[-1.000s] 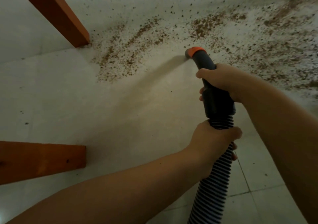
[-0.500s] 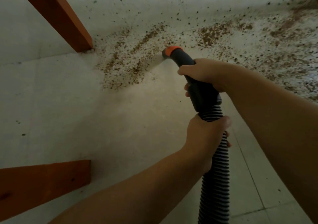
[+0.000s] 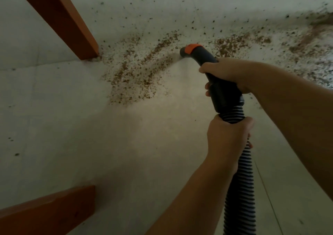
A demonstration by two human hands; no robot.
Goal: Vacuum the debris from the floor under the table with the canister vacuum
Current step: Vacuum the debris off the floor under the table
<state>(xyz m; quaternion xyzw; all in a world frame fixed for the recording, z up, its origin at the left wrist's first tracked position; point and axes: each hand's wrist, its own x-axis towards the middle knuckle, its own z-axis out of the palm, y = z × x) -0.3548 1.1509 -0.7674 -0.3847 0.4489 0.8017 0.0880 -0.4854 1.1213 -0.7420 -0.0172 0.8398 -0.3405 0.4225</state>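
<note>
Two hands on vacuum | right hand point(image 3: 232, 74) wrapped round nozzle point(image 3: 201, 54), left hand point(image 3: 227, 137) clenched on hose point(image 3: 239, 189) | debris point(image 3: 137, 72) just left of nozzle tip, toward leg point(image 3: 72, 27) | best swept slowly, tip low.

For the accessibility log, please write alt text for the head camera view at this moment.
Two bare hands aim a black vacuum hose with an orange-tipped nozzle at brown debris on a pale floor; the right hand grips the handle, the left hand the ribbed hose. Two orange-brown wooden table legs stand left.
</note>
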